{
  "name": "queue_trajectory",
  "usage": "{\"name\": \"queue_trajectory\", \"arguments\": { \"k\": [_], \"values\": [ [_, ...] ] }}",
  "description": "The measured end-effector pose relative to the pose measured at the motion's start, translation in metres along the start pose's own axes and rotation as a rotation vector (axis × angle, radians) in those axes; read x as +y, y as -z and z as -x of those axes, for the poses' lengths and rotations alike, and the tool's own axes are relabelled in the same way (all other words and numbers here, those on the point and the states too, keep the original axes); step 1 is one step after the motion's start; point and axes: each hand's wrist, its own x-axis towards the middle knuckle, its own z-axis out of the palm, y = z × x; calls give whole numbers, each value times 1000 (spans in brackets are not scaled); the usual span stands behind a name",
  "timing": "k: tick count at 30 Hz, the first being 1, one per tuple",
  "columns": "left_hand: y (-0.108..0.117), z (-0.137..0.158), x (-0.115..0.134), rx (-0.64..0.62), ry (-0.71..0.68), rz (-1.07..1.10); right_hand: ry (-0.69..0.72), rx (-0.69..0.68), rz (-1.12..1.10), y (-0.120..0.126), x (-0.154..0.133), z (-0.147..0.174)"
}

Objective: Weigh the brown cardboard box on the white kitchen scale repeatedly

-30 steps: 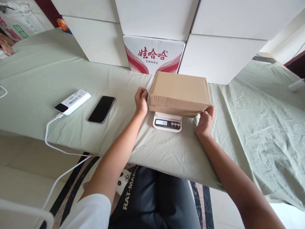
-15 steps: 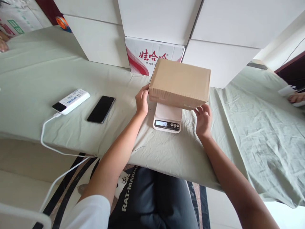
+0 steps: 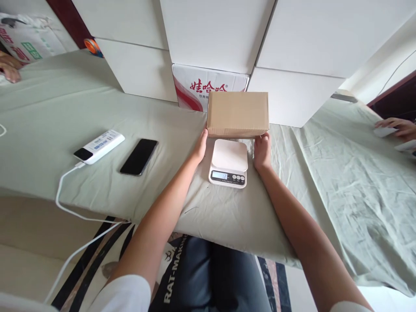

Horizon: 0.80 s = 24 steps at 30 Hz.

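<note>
A brown cardboard box (image 3: 238, 112) is held between my two hands just behind a white kitchen scale (image 3: 230, 157). My left hand (image 3: 200, 145) grips the box's lower left corner, thumb along the side. At the lower right front corner, my right hand (image 3: 262, 151) closes on the box, its fingers partly hidden beneath. The scale's plate is bare and its small display is lit, with buttons beside it. Whether the box's underside touches the cloth is hard to make out.
A black phone (image 3: 139, 157) and a white power bank (image 3: 99, 147) with a cable lie left on the green cloth (image 3: 175, 130). Behind stand white panels (image 3: 214, 34) and a red-and-white carton (image 3: 188, 89). Other people's hands show at the far left (image 3: 11, 71) and far right (image 3: 401, 128).
The box has moved back off the scale and is now squared to the carton instead of tilted. Both hands moved with it, and the display reading changed.
</note>
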Motion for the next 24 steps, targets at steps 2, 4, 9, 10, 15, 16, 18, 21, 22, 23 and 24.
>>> {"name": "queue_trajectory", "arguments": {
  "k": [2, 4, 9, 10, 15, 16, 18, 21, 22, 23, 24],
  "values": [
    [2, -1, -1, -4, 82, -19, 16, -14, 34, 2, 10, 3],
    [3, -1, -1, -15, 129, -28, 24, -27, 82, 8, 14, 7],
    [1, -1, 2, -14, 117, -33, -22, -2, 227, 16, 15, 10],
    [1, -1, 3, -16, 110, -33, -34, 4, 244, 15, 15, 10],
    [-2, 0, 7, -24, 89, -47, -36, 36, 277, 10, 13, 10],
    [-2, 0, 7, -23, 87, -53, -36, 42, 278, 9, 12, 11],
    [-2, 0, 7, -13, 86, -65, -44, 53, 280, 8, 9, 12],
    [-2, 0, 5, 21, 93, -58, -51, 66, 286, 6, 4, 14],
    [-3, 0, 5, 34, 101, -43, -53, 69, 291, 5, 2, 15],
    [-3, 0, 6, 45, 111, -26, -55, 74, 297, 4, 0, 16],
    [-4, 1, 6, 54, 120, -9, -57, 81, 305, 4, -2, 17]
  ]
}}
